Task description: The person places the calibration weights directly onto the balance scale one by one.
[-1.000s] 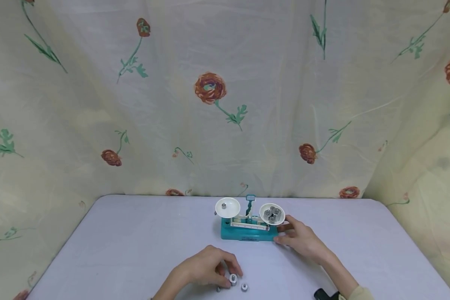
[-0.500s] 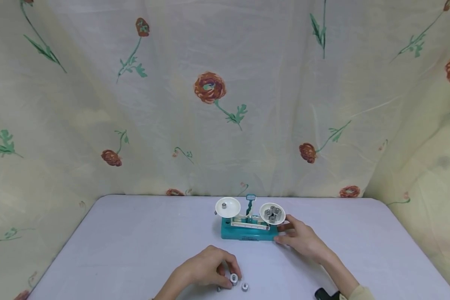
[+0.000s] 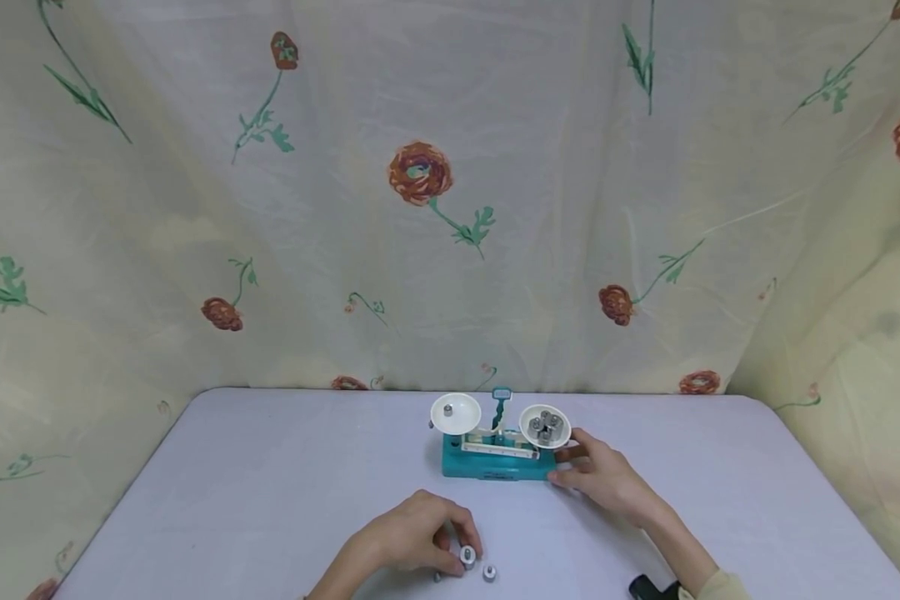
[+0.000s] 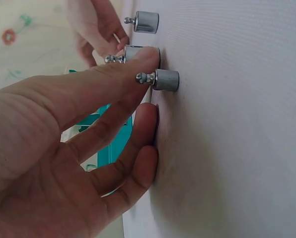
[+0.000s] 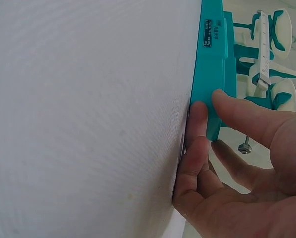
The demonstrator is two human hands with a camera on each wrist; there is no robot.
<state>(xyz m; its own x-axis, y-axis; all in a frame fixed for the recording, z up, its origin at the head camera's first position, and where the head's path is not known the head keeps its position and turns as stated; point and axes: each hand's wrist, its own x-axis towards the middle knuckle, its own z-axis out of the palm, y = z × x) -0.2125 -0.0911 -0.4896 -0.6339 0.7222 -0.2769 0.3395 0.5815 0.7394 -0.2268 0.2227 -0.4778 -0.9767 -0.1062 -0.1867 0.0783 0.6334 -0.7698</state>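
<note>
My left hand (image 3: 423,533) pinches a metal balance weight (image 3: 467,557) with a knob on top, low over the table. In the left wrist view, the thumb covers part of that weight (image 4: 130,51). A knobbed weight (image 3: 489,573) stands to its right, and a smaller weight (image 3: 437,577) sits by the thumb. Farther back is a teal balance scale (image 3: 498,468) with two white pans. My right hand (image 3: 607,479) grips the right end of its base, thumb on the teal face (image 5: 215,59) and fingers around the end.
One small weight (image 3: 447,411) lies in the left pan (image 3: 461,426); several weights (image 3: 547,427) crowd the right pan (image 3: 527,417). A lilac cloth covers the table (image 3: 292,467). Behind it hangs a flowered curtain (image 3: 532,292). A black object (image 3: 648,587) shows near the right forearm.
</note>
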